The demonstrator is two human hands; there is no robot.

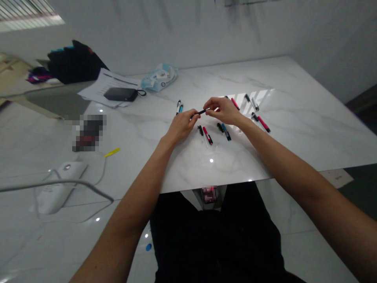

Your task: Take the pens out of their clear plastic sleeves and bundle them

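My left hand [182, 125] and my right hand [224, 110] meet above the white marble table [294, 129] and both pinch a thin black pen [202, 112], one hand at each end. Just below them lie a red pen [207, 135] and a blue pen [226, 132], each with a black cap beside it. Another blue pen [180, 107] lies behind my left hand. Further red pens [264, 124] and loose caps lie to the right of my right hand.
A black pouch [120, 94] on papers and a plastic packet [159, 78] sit at the table's back left. On the floor to the left lie a white device [59, 184] with a cable and a yellow object [112, 152]. A dark bag [75, 61] rests further back.
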